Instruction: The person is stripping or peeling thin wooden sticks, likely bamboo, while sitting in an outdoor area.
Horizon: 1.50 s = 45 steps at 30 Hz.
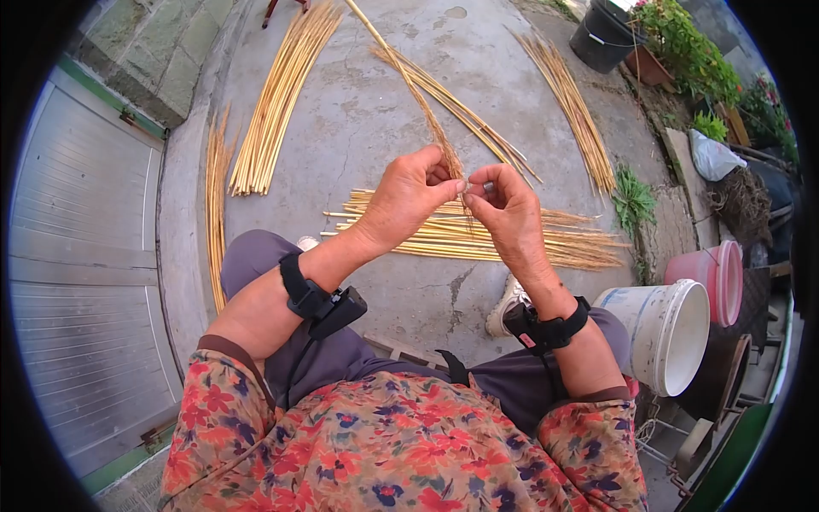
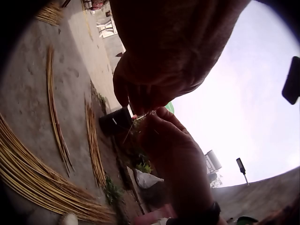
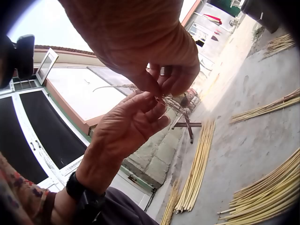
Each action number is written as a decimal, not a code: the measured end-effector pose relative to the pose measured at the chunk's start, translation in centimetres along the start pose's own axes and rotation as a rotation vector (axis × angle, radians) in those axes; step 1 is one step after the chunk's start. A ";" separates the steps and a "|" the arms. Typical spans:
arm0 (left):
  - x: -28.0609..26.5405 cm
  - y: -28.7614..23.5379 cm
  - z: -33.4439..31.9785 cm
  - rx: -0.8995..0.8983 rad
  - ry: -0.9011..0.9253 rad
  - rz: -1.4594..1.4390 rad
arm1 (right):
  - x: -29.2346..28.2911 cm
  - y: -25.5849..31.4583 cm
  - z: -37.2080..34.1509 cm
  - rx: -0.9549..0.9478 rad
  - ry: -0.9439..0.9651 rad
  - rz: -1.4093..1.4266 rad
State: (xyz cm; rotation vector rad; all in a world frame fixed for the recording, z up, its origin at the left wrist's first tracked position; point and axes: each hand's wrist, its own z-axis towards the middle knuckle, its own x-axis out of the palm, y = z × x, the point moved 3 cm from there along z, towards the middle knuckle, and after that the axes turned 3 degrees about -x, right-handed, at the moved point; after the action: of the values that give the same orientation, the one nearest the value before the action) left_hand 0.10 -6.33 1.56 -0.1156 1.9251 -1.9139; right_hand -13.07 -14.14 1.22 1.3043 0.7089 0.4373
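The stalk is cut off at its far end by the head view's top edge, and the left hand partly hides its tuft. That edge also crops a far-left stand. The strands at the right hand are too fine to tell apart.

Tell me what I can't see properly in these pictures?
- Head view: the far end of the held stalk, cut off by the top edge.
- Head view: what is inside the white bag, hidden by the bag itself.
- Left wrist view: exactly where the left hand touches the stalk, lost in dark shadow.
- Right wrist view: the far end of the nearest straw bundle, cut off by the right edge.
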 end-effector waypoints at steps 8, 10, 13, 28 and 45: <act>-0.1 0.3 0.1 -0.003 0.036 -0.104 | -0.2 -0.7 0.4 0.104 0.080 0.278; -0.2 0.4 0.2 0.008 0.036 -0.145 | -0.3 -0.7 0.4 0.073 0.046 0.187; -0.3 0.7 0.2 0.016 0.040 -0.217 | 0.0 -0.8 0.1 -0.001 0.018 0.155; 1.0 0.7 0.1 -0.280 0.548 -0.381 | -0.6 -1.0 1.0 0.174 0.163 0.275; -0.3 1.9 -0.2 -0.167 0.364 -0.251 | -3.5 -2.7 1.8 0.276 -0.158 0.498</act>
State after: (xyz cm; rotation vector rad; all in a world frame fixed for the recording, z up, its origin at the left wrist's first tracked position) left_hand 0.75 -5.99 -0.27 -0.0625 2.4114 -2.0413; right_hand -14.61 -18.38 -0.44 1.7638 0.3105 0.6434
